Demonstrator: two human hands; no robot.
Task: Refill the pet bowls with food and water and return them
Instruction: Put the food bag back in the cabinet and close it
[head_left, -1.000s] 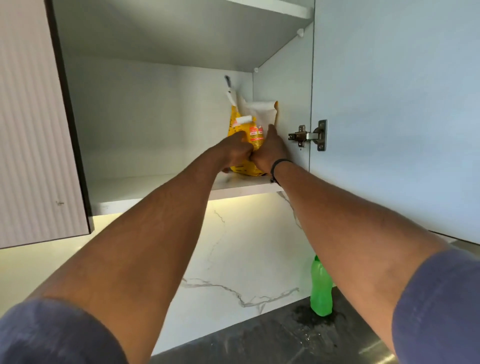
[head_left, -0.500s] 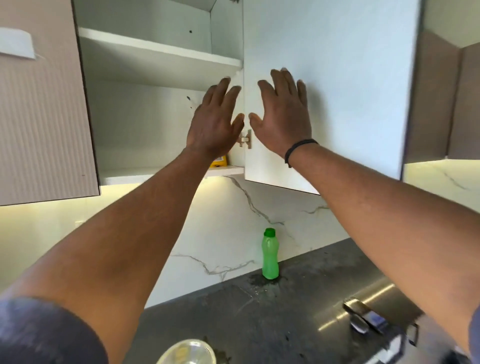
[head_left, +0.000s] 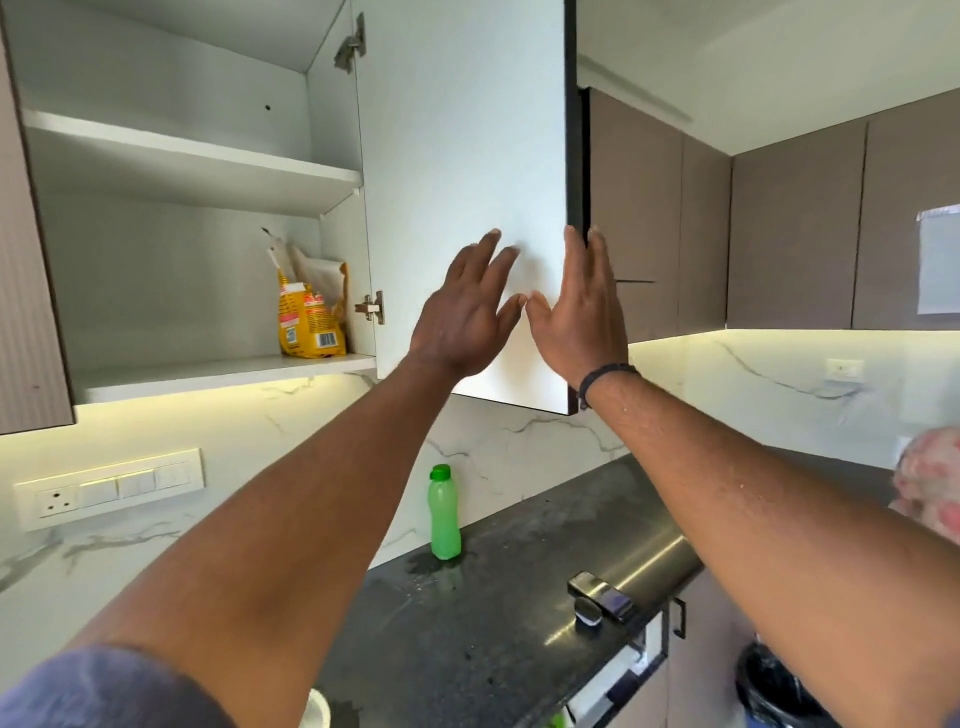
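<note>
Food bag (head_left: 310, 317) on cabinet shelf (head_left: 218, 371), left of both hands.

Two bare hands, left hand (head_left: 465, 317) and right hand (head_left: 582, 312), reach flat-fingered toward an open white cabinet door (head_left: 462, 156); a yellow pet-food bag (head_left: 310, 325) stands on the lower shelf (head_left: 208, 371), a green plastic bottle (head_left: 443, 514) on the dark tabletop (head_left: 493, 623).
</note>
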